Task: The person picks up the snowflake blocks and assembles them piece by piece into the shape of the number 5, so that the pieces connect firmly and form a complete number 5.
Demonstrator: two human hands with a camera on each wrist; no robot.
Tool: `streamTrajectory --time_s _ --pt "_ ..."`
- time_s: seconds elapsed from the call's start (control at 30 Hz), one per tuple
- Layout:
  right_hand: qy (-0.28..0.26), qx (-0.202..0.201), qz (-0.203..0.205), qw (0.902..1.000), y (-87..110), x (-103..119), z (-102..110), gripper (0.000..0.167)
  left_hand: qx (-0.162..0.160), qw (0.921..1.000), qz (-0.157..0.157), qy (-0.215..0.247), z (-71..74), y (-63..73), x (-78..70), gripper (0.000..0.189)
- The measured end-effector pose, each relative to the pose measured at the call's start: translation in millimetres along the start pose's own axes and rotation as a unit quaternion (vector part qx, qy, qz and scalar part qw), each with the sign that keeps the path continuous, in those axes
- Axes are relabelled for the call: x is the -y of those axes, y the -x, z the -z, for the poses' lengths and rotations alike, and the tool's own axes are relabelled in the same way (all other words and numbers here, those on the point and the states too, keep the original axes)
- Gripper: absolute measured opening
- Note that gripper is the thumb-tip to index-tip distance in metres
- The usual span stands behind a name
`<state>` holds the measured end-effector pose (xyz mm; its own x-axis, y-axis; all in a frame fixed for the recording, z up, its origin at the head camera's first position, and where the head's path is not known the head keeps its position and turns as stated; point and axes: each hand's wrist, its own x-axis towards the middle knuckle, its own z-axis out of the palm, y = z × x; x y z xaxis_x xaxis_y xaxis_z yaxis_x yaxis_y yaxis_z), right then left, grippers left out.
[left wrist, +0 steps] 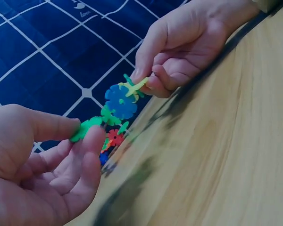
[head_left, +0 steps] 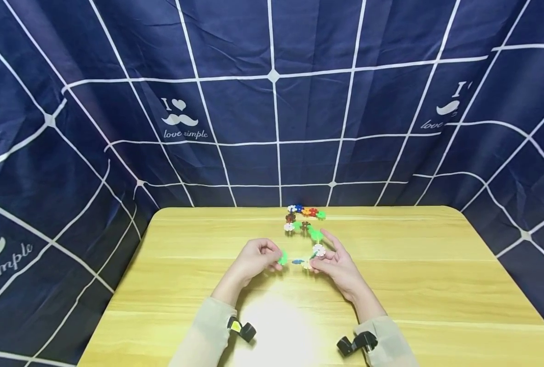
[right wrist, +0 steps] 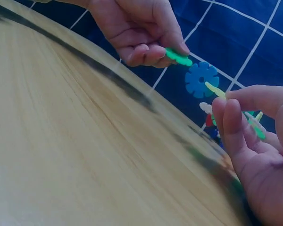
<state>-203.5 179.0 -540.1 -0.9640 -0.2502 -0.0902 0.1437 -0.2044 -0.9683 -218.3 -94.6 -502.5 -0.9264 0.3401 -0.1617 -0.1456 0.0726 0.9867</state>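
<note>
My left hand (head_left: 259,255) pinches a green snowflake disc (left wrist: 86,129) between thumb and fingers. My right hand (head_left: 340,267) pinches a yellow snowflake disc (right wrist: 214,89) at the near end of a linked chain. A blue snowflake disc (right wrist: 195,83) is slotted to the yellow one and sticks out between the hands. In the right wrist view the green disc's edge is right at the blue disc's rim. A white disc (head_left: 318,250) and a bright green disc (head_left: 316,235) continue the chain beside my right fingers.
The chain winds away over the wooden table (head_left: 198,285), past a white disc (head_left: 289,227) and a brown disc (head_left: 290,217), to a red disc (head_left: 314,212) and a green end disc (head_left: 321,215) near the back edge. A dark blue gridded curtain (head_left: 235,112) hangs behind and at both sides.
</note>
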Motion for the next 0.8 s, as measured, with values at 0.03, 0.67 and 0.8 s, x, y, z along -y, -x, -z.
streamTrajectory --time_s 0.03,0.67,0.8 --pt "-0.001 0.000 0.001 1.0000 0.4 -0.1 0.1 0.103 0.008 0.9999 0.005 0.005 -0.5 -0.2 0.5 0.011" --pt "-0.013 0.017 0.027 0.9994 -0.8 -4.1 -1.2 0.102 0.022 0.9991 0.020 0.029 -9.5 -5.3 9.1 0.012" --pt "-0.006 0.020 0.030 0.9993 -0.7 -5.3 -1.0 0.102 0.021 0.9991 0.018 0.034 -10.1 -5.5 9.9 0.013"
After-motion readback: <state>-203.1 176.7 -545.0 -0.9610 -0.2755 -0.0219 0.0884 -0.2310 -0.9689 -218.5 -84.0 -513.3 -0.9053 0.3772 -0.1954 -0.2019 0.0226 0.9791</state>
